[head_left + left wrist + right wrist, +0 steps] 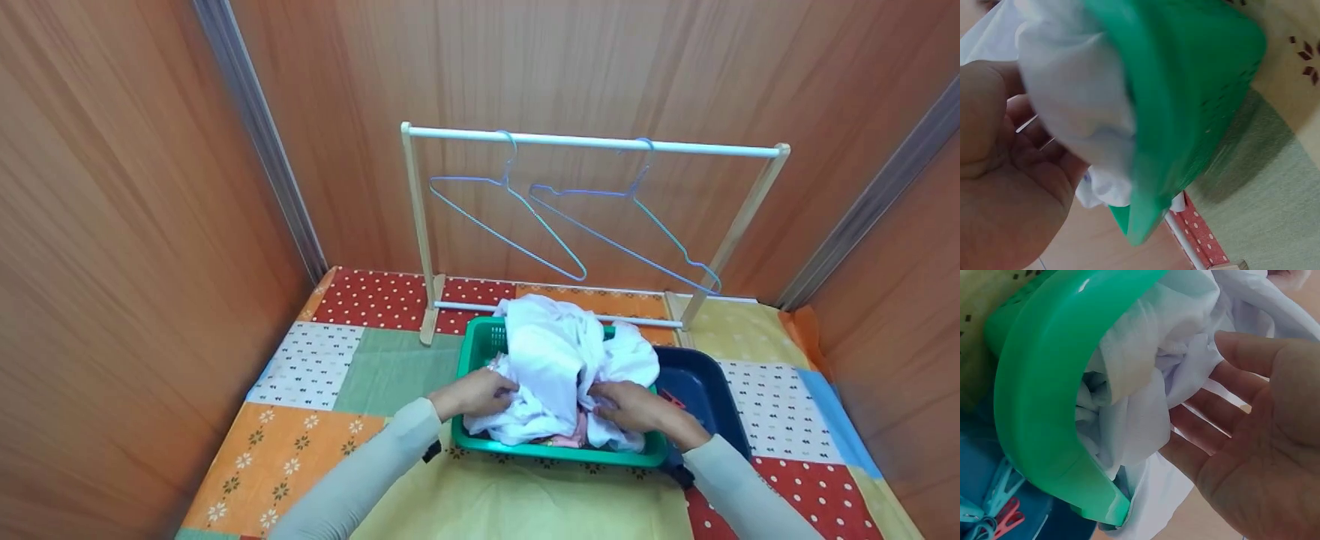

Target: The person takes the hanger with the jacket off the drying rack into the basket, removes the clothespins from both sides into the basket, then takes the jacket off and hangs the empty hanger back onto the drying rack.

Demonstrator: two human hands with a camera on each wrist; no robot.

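Note:
A heap of white clothes (544,352) fills the green basket (555,453) and rises above its rim, with a bit of pink cloth (577,433) showing at the front. At the heap's left side, my left hand (484,394) holds white cloth with bent fingers; the fingertips are hidden behind the fabric (1072,84) in the left wrist view. My right hand (630,409) is at the right side of the heap. Its fingers (1199,427) lie loosely extended against the white folds, the thumb apart from them.
Behind the basket stands a small rack (592,141) with a left hanger (510,217) and a right hanger (630,225) on its bar. A dark blue tray (731,412) beside the basket holds clothespins (1008,514). Patchwork cloth (300,442) covers the surface; wood panels (135,247) enclose it.

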